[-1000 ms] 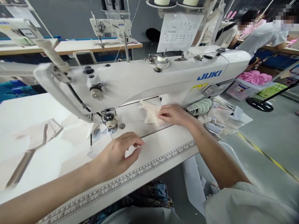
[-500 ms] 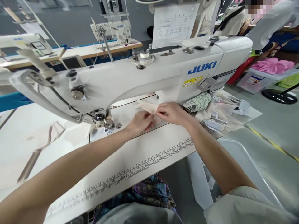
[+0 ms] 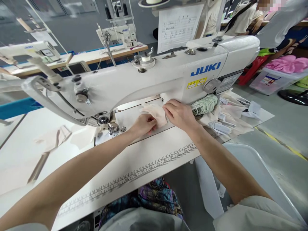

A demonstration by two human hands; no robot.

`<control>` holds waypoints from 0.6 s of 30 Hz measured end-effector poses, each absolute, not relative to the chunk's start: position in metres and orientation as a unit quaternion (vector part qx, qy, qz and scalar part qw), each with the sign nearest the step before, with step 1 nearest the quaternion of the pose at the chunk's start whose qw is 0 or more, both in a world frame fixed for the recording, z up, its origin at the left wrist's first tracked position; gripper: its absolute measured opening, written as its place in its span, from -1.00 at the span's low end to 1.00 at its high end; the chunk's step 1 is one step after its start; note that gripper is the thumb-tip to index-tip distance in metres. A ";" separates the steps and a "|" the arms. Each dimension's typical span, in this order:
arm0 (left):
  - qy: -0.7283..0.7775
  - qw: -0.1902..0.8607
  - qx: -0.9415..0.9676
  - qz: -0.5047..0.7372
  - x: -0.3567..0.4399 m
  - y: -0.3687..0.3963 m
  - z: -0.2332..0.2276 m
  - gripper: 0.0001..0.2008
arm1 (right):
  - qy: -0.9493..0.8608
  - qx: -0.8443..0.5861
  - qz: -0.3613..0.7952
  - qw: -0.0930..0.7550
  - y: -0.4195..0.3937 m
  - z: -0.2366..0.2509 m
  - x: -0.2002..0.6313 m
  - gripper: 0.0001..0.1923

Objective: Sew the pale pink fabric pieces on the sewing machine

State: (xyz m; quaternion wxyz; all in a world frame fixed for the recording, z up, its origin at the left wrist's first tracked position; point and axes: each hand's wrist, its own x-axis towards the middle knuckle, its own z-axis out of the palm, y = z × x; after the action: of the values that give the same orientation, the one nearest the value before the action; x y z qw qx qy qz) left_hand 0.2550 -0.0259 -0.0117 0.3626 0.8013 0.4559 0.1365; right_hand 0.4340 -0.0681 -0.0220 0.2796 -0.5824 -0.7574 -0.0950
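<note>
A small piece of pale cream fabric [image 3: 157, 113] lies under the arm of a white sewing machine [image 3: 163, 72], to the right of its needle and presser foot [image 3: 113, 127]. My left hand [image 3: 143, 124] pinches the fabric's near left edge, with the fingertips partly hidden. My right hand [image 3: 178, 113] has its fingers curled closed on the right edge of the same piece. Between the two hands the fabric is spread out. Just right of my right hand sits a coil of pale green cord [image 3: 205, 105].
Bundles of cream fabric with white labels [image 3: 226, 117] lie at the table's right end. More cut pieces [image 3: 54, 139] are at the left. A ruler strip [image 3: 134, 175] runs along the front edge. A plastic bin [image 3: 207, 189] stands below right. Other people work at the back right.
My hands have moved apart from nearly touching; the right has shifted slightly right. More of the fabric now shows spread between them. The camera view has shifted a little.
</note>
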 end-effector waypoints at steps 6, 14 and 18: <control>0.385 0.152 0.891 0.186 0.260 -0.027 -0.008 -0.84 | -0.744 -0.593 -0.167 0.260 -0.071 -0.018 0.429 -0.69; 0.311 0.065 0.939 0.135 0.270 -0.017 -0.031 -0.79 | -0.713 -0.590 -0.204 0.319 -0.079 -0.004 0.434 -0.68; 0.307 0.082 0.936 0.150 0.269 -0.019 -0.031 -0.81 | -0.729 -0.561 -0.154 0.361 -0.110 0.032 0.431 -0.74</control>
State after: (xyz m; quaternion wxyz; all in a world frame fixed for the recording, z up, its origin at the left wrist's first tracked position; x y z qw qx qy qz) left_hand 0.2693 -0.0190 -0.0311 0.0817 0.9363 0.3071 0.1498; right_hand 0.4307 -0.1102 0.0322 0.3608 -0.5614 -0.7286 -0.1543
